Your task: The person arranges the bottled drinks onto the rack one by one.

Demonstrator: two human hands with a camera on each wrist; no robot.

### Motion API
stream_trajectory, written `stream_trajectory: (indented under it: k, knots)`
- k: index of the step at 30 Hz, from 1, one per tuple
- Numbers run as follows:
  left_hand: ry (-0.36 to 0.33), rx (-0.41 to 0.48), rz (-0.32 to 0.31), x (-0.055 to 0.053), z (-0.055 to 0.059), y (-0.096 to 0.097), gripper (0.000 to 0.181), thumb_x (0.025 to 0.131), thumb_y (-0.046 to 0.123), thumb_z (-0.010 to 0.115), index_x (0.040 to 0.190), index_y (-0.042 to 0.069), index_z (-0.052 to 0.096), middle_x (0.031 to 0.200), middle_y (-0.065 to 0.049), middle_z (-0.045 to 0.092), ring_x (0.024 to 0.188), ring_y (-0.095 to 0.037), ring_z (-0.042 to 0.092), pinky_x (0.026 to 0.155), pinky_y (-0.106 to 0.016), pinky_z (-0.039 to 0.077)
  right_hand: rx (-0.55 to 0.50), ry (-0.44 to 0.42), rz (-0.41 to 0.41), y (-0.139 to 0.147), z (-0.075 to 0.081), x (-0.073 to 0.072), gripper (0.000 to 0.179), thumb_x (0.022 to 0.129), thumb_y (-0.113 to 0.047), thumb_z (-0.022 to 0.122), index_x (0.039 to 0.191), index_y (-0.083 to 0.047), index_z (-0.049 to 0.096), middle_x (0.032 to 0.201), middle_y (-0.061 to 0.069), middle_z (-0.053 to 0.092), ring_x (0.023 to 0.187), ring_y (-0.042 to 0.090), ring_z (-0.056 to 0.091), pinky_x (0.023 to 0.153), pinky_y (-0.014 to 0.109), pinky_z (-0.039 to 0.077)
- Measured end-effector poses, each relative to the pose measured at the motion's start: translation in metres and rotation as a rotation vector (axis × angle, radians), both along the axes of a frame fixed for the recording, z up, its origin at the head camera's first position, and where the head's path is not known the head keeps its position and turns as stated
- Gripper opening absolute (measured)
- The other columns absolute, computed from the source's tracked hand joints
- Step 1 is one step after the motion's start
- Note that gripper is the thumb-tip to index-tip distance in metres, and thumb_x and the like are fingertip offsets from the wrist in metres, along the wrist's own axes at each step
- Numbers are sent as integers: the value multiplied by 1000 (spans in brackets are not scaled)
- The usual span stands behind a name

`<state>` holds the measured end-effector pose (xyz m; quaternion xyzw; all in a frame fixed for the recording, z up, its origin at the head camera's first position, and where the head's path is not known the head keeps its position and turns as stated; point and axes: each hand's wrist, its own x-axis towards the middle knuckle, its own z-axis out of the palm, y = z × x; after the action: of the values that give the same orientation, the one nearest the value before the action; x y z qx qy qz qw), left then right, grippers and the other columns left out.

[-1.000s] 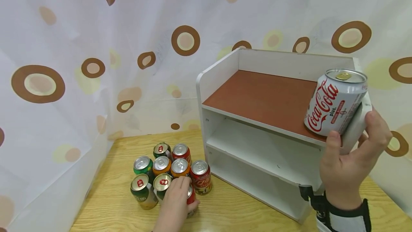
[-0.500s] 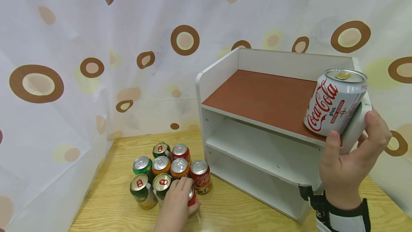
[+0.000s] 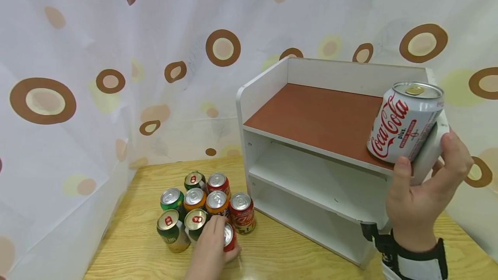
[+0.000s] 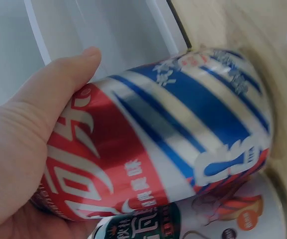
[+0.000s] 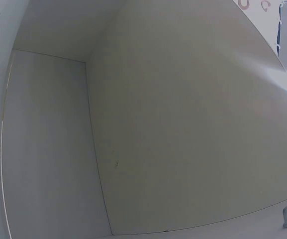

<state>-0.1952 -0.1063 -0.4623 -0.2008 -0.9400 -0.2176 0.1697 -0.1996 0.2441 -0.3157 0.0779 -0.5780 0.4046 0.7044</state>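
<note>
My left hand [image 3: 209,245] grips a red soda can [image 3: 229,237] at the front of a group of cans on the table. In the left wrist view, the thumb and palm wrap that soda can [image 4: 153,144], whose side has blue and white stripes. My right hand [image 3: 426,193] holds the right side panel of a white shelf unit [image 3: 319,148], fingers outside it and thumb at the front. A silver Coca-Cola plus can [image 3: 404,122] stands on the brown top, against that panel, near the thumb tip. The right wrist view shows only the bare shelf interior [image 5: 183,139].
Several cans stand close together: green ones [image 3: 171,230], orange ones [image 3: 194,200] and red ones [image 3: 242,213]. The wooden table [image 3: 128,249] runs up to a patterned curtain [image 3: 186,116] behind. Two white compartments lie under the unit's brown top [image 3: 307,116].
My left hand has shifted slightly left, so more of the red can's lid shows. My right hand, the shelf unit and the silver can have stayed put.
</note>
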Motion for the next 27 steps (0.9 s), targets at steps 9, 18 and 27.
stream_trajectory:
  k: [9,18,27]
  knots:
    - [35,-56,-43,5,-2,3,67,67,29,98,117,6,58,114,-5,60,106,-25,62,92,-44,58,4,-9,-6,-7,5,4,49,97,-34,63,121,4,43,133,20,46,131,33,47,104,17,43]
    - [-48,-20,-22,4,-3,3,65,71,30,96,122,10,61,121,-6,59,106,-26,63,87,-47,59,1,-9,-14,-7,5,4,51,96,-35,63,120,5,44,133,20,46,130,32,47,103,16,43]
    - [-65,3,-20,7,0,3,62,71,26,96,122,12,63,115,-7,58,98,-25,64,75,-45,60,-13,1,-8,3,-2,-1,60,93,-44,67,118,6,45,135,21,48,131,34,46,99,15,43]
